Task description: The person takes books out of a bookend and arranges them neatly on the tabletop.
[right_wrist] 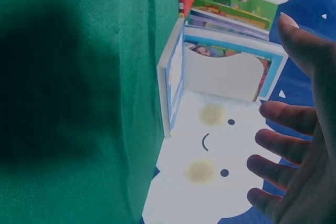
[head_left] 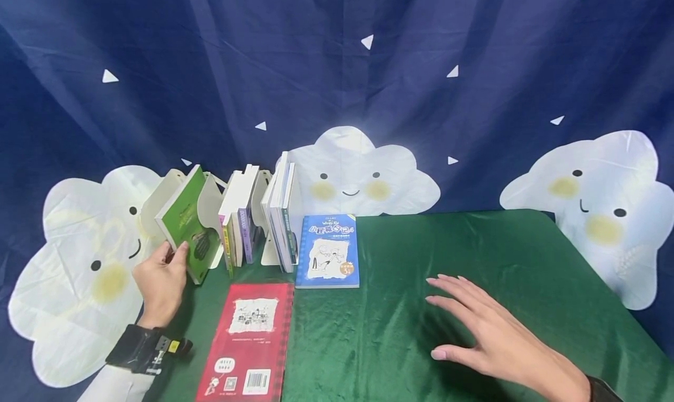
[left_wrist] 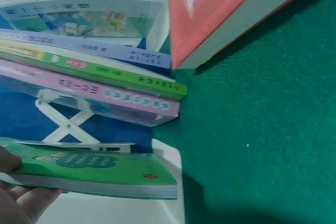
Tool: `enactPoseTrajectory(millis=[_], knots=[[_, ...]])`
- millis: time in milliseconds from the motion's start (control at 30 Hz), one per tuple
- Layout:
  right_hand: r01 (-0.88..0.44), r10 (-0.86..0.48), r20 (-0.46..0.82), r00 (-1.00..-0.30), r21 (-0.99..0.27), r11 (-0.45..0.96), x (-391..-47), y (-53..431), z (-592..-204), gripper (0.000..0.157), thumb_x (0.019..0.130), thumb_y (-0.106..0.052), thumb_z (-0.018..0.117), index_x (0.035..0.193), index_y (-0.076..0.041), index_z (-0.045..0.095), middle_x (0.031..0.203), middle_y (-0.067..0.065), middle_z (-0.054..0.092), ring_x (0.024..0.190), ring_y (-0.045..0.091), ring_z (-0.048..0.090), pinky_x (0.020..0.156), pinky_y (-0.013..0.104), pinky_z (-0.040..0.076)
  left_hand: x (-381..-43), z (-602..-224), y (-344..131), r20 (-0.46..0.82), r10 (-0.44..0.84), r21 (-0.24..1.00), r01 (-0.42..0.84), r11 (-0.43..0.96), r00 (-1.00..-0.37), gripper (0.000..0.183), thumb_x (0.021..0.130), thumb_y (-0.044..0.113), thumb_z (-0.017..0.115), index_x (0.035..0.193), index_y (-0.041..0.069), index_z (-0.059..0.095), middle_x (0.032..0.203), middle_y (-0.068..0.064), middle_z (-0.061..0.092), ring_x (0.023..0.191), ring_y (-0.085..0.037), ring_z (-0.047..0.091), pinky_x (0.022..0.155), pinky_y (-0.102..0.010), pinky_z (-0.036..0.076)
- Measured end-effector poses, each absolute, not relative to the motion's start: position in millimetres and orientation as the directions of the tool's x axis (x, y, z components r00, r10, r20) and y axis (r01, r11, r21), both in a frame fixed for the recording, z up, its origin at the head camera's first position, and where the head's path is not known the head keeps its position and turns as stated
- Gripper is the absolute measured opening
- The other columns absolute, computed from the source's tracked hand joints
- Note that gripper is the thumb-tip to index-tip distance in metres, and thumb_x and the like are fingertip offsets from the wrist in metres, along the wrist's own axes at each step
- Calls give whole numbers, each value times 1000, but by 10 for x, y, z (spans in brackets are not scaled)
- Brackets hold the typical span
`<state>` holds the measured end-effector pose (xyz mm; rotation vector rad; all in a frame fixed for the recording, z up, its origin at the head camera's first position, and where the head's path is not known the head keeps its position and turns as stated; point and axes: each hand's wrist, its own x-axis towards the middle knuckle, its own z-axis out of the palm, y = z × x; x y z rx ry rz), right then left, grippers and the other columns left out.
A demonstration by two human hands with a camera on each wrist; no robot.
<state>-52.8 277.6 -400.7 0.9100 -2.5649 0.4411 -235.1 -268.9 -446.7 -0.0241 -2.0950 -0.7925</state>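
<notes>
My left hand [head_left: 164, 282] pinches a green book [head_left: 196, 226] between thumb and fingers. That book stands upright but leaning, in the leftmost slot of a white expandable book rack [head_left: 210, 203]. In the left wrist view the green book [left_wrist: 105, 169] lies along a white divider, with the fingers partly cut off at the frame edge. To the right, my right hand [head_left: 492, 329] hovers over the green cloth with spread fingers and holds nothing. The right wrist view shows its fingers [right_wrist: 286, 148] apart, well away from the rack.
Several books [head_left: 239, 215] stand in the rack's middle slot, and more white-edged books [head_left: 281, 215] in the right one. A blue book [head_left: 329, 250] lies beside the rack. A red book [head_left: 247, 343] lies back cover up nearer me. Behind hangs a blue curtain [head_left: 316, 68] with clouds.
</notes>
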Motion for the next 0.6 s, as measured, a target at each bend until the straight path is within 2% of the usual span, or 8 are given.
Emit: enactPoseTrajectory(millis=[133, 333, 467, 600], knots=[[-654, -534, 451, -715, -161, 740, -529, 2769, -4007, 72, 74, -56, 73, 133, -23, 50, 144, 5, 43, 129, 31, 39, 112, 31, 16, -2227, -4423, -2723, 741, -259, 534, 309, 787, -619, 15, 84, 16, 71, 74, 5, 67, 59, -8, 63, 50, 0, 44, 50, -17, 34], [-650, -528, 453, -718, -167, 741, -526, 2768, -4008, 72, 73, -56, 74, 133, -24, 50, 144, 5, 43, 129, 30, 39, 112, 31, 17, -2022, -4305, -2748, 746, -245, 524, 319, 790, -619, 18, 84, 15, 71, 72, 4, 65, 58, -8, 62, 50, 4, 44, 49, -12, 34], [-644, -523, 450, -724, -168, 746, -521, 2771, -4007, 73, 73, -55, 74, 134, -24, 49, 144, 5, 43, 129, 29, 38, 111, 30, 18, -1880, -4200, -2767, 731, -263, 535, 290, 794, -630, 13, 85, 16, 70, 87, 3, 70, 66, -13, 66, 55, 14, 45, 50, -5, 36], [-635, -516, 446, -731, -169, 754, -518, 2777, -4006, 74, 73, -55, 74, 135, -23, 49, 144, 5, 42, 129, 29, 38, 111, 29, 18, -1747, -4069, -2767, 724, -298, 541, 244, 805, -622, 20, 85, 19, 70, 95, 1, 70, 72, -18, 69, 58, 21, 43, 50, -3, 36]])
